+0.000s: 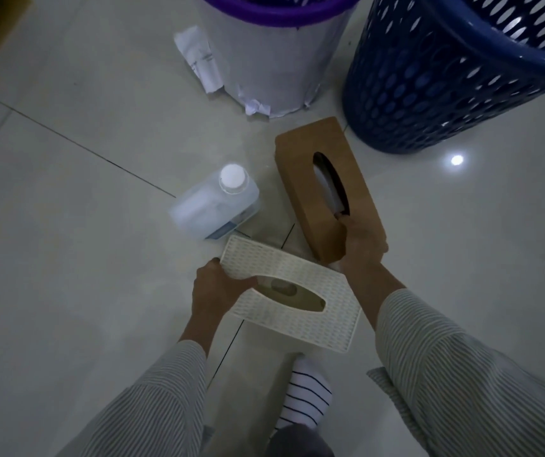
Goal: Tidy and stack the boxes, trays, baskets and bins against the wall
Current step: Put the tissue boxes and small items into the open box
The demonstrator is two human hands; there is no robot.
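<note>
— Two tissue boxes held above the floor [66,192]?
— Confirmed. Left hand [213,291] grip curled on white woven box [297,321], thumb at slot. Right hand [361,240] grip clamped round brown box [300,173], at one o'clock from white.

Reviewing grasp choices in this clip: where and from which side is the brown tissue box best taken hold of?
By its near short end, from above on the person's side. The brown tissue box lies long and narrow, pointing away, and its oval top slot ends close to that edge, giving a fingerhold. The right hand grips there now, while the left hand holds the white woven box.
</note>
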